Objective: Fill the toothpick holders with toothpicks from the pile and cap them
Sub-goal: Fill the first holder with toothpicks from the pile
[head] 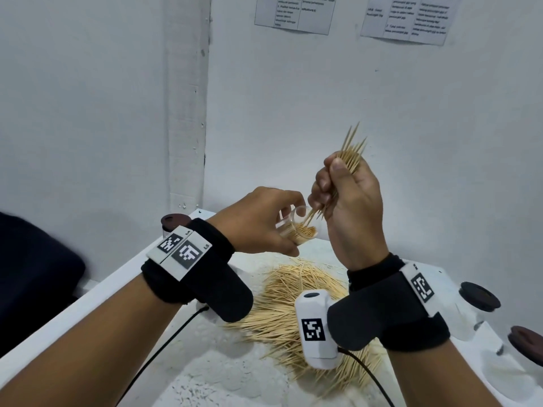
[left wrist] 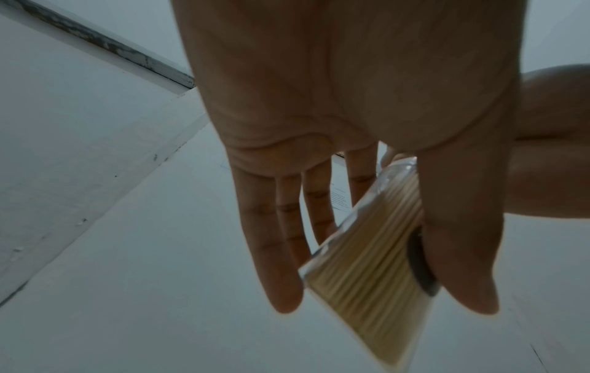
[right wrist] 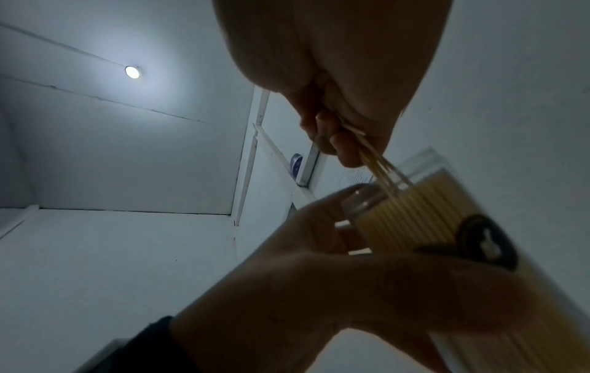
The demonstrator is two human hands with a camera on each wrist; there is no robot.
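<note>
Your left hand [head: 258,221], centre of the head view, grips a clear toothpick holder [head: 298,227] between thumb and fingers, tilted with its open mouth toward the upper right and already well stocked with toothpicks. In the left wrist view the dark cap [left wrist: 421,262] is pinned between your thumb and the holder's wall. Your right hand [head: 346,198], just right of the holder, has its fingers curled tight around a toothpick bundle [head: 351,154]; the upper tips fan toward the wall, the lower tips sit in the holder's mouth. The toothpick pile [head: 282,312] lies on the white table [head: 205,377] in the lower centre, beneath both wrists. Two capped holders [head: 482,301] stand at the right edge, another at mid-left behind your left wrist.
</note>
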